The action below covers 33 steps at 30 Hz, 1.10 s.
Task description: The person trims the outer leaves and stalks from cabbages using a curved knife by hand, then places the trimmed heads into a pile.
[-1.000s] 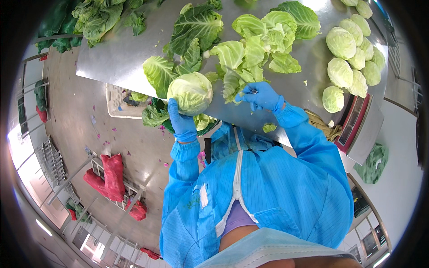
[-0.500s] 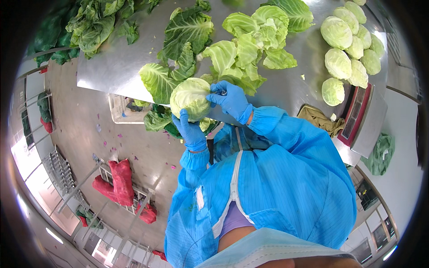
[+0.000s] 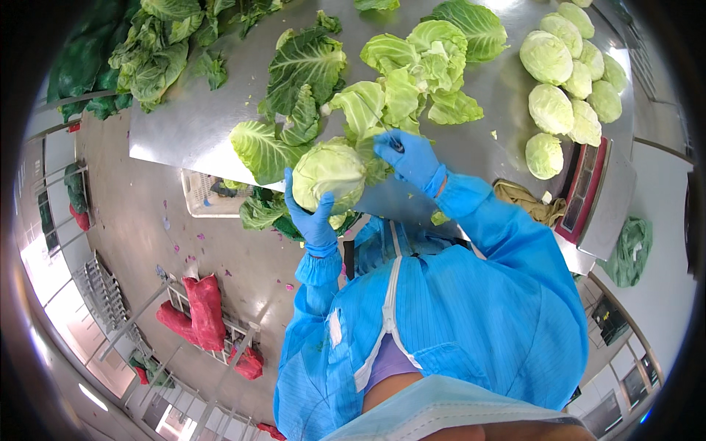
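In blue gloves, my left hand (image 3: pixel 312 217) cradles a pale green cabbage (image 3: pixel 329 175) from below and the left, over the near edge of the steel table (image 3: pixel 184 136). Just to the right of that cabbage, my right hand (image 3: pixel 408 158) grips a thin dark-handled knife (image 3: pixel 397 144), its narrow blade pointing up and left over loose pale leaves (image 3: pixel 401 95). Darker outer leaves (image 3: pixel 301 70) and a broad light leaf (image 3: pixel 261 147) lie behind and left of the held cabbage.
Several trimmed cabbages (image 3: pixel 550 109) sit at the right, beside a red-edged appliance (image 3: pixel 588 180) and khaki cloth (image 3: pixel 522 198). Leafy piles (image 3: pixel 147 66) are at the far left. Below the edge are a cream crate (image 3: pixel 198 193) and red sacks (image 3: pixel 206 312) on a rack.
The cabbage in my left hand has turned and shifted slightly right. My right hand came onto the cabbage half a second ago and has now moved off it, up and to the right.
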Motion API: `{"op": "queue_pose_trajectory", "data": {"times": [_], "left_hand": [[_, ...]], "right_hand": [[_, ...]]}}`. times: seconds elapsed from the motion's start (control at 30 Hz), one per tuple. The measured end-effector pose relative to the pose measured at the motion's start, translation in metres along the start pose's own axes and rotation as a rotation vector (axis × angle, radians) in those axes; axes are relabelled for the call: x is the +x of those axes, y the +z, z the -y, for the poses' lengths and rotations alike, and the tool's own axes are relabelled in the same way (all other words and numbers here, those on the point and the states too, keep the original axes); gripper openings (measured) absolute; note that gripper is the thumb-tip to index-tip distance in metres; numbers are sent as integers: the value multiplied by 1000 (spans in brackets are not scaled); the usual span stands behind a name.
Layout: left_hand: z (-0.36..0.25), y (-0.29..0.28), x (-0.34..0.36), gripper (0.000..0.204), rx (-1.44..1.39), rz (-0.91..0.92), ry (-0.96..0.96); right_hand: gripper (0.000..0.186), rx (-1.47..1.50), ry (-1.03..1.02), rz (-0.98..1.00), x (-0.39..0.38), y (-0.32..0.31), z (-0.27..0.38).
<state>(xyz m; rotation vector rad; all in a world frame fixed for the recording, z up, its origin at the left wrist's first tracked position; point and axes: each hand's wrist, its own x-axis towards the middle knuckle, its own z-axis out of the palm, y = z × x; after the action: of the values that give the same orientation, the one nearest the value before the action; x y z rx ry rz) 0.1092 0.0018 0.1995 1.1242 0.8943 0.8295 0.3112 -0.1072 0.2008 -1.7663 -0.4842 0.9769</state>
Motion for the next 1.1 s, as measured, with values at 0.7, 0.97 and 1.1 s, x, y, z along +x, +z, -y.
{"op": "queue_pose_trajectory", "data": {"times": [0.7, 0.97, 1.1], "left_hand": [[3, 38, -9, 115, 779, 166, 426], [24, 19, -14, 118, 728, 134, 493], [27, 16, -15, 118, 500, 168, 456]], "right_hand": [[36, -208, -304, -128, 27, 14, -14], [24, 294, 318, 185, 54, -7, -17], [25, 409, 390, 241, 57, -12, -29]]}}
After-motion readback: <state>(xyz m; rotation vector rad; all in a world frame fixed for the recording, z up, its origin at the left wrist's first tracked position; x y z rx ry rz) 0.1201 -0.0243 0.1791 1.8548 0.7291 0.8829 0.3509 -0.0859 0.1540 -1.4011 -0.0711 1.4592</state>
